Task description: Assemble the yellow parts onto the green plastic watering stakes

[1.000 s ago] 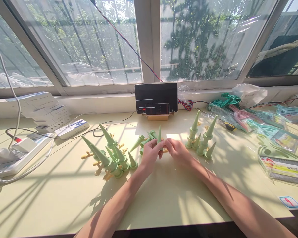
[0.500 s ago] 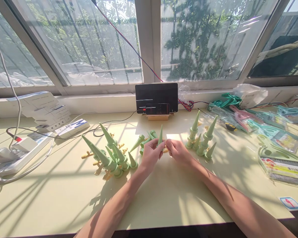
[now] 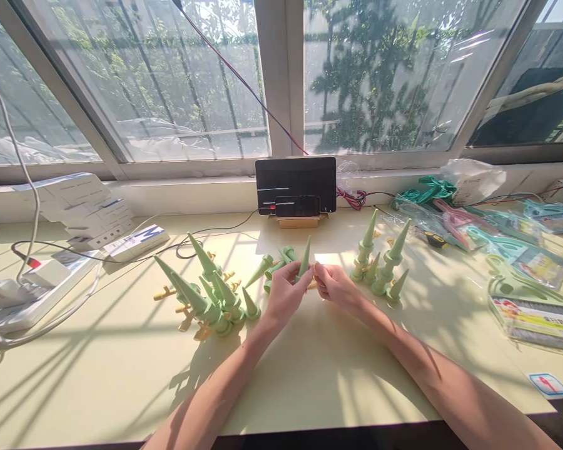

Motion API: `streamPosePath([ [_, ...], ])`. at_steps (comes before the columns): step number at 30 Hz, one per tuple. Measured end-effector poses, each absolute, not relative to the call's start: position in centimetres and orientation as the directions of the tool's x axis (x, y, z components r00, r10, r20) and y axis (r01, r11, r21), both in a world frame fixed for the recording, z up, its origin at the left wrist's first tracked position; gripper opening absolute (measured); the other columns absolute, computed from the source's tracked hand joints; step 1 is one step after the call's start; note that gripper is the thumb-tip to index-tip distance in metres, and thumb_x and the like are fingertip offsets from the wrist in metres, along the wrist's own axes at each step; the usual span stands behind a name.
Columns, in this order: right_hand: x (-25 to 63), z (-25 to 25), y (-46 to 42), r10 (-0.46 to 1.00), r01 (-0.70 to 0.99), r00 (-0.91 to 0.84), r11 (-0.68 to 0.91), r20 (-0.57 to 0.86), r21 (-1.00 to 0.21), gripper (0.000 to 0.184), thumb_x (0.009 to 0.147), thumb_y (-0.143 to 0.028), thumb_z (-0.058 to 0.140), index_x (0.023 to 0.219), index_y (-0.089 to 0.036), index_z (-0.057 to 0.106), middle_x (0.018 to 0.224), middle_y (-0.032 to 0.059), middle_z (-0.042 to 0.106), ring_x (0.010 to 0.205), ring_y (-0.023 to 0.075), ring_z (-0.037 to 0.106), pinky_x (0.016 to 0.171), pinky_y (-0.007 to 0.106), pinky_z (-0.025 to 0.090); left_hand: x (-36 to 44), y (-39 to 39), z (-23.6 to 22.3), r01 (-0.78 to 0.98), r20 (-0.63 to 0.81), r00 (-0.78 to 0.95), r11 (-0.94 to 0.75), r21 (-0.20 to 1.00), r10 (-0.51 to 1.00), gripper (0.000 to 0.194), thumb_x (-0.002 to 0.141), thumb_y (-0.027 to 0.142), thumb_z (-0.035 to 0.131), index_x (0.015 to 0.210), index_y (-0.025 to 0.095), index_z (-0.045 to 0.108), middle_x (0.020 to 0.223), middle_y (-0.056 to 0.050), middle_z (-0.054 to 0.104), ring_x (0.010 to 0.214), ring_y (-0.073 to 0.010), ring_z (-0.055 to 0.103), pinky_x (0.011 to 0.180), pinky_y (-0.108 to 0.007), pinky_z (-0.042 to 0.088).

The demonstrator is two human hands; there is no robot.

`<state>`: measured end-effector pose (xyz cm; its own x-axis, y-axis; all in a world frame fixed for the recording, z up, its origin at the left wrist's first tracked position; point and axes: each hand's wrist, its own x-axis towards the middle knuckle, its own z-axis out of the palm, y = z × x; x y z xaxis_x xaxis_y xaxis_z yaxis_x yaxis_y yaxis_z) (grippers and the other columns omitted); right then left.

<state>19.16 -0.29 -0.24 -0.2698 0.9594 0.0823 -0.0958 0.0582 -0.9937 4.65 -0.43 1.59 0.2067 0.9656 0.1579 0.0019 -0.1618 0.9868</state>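
My left hand (image 3: 285,290) is closed round a green plant watering spike (image 3: 305,257), its pointed end up. Close beside it, my right hand (image 3: 335,284) pinches a small yellow valve (image 3: 315,267), mostly hidden by the fingertips; whether it is joined to the spike I cannot tell. Behind my left hand lie loose green spikes (image 3: 261,269). On the left stands a cluster of green spikes (image 3: 228,294), several with yellow valves (image 3: 165,293) sticking out sideways. More upright spikes (image 3: 388,262) stand to the right of my right hand.
A black tablet (image 3: 295,178) leans at the window with a phone (image 3: 298,206) before it. White boxes (image 3: 87,209) and a power strip (image 3: 42,294) are at the left. Bagged brush-and-dustpan sets (image 3: 535,306) lie at the right, near a yellow-black tape measure (image 3: 435,239).
The spike in my left hand has tilted slightly to the right. My right hand has shifted a little to the right, its fingers still pinched. Everything else stays put.
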Motion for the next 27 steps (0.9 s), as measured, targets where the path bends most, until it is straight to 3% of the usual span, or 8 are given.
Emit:
streamPosePath([
  [7,19.27,-0.1,-0.32,0.956,-0.13,-0.291,-0.001,0.037,-0.992,0.065,0.081,-0.078,0.055,0.062,-0.024,0.024,0.057,-0.009,0.015,0.048,0.0062,0.013,0.043,0.025,0.01,4.59,-0.24,1.09,0.048,0.219,0.194,-0.233,0.971,0.956,0.025,0.083,0.044,0.069,0.088,0.02,0.074,0.073,-0.003,0.064,0.062,-0.0132,0.055,0.051,-0.023,0.037],
  [16,19.47,0.01,-0.31,0.945,-0.13,-0.327,-0.063,-0.017,-0.989,0.066,0.08,-0.078,0.055,0.06,-0.024,0.023,0.053,-0.0104,0.013,0.045,0.0054,0.012,0.04,0.023,0.009,4.65,-0.44,1.47,0.094,0.327,0.213,-0.353,0.931,0.92,0.02,0.085,0.039,0.067,0.086,0.019,0.073,0.08,-0.004,0.07,0.077,-0.0165,0.061,0.068,-0.026,0.047],
  [27,20.09,-0.16,-0.13,0.908,-0.147,-0.404,-0.179,-0.106,-0.973,0.061,0.086,-0.066,0.058,0.061,-0.024,0.023,0.05,-0.0115,0.013,0.042,0.0053,0.013,0.039,0.019,0.007,4.53,-0.44,1.48,0.223,0.387,0.238,-0.438,0.871,0.891,0.019,0.087,0.035,0.062,0.091,0.018,0.072,0.079,-0.004,0.069,0.072,-0.0162,0.06,0.063,-0.025,0.046],
])
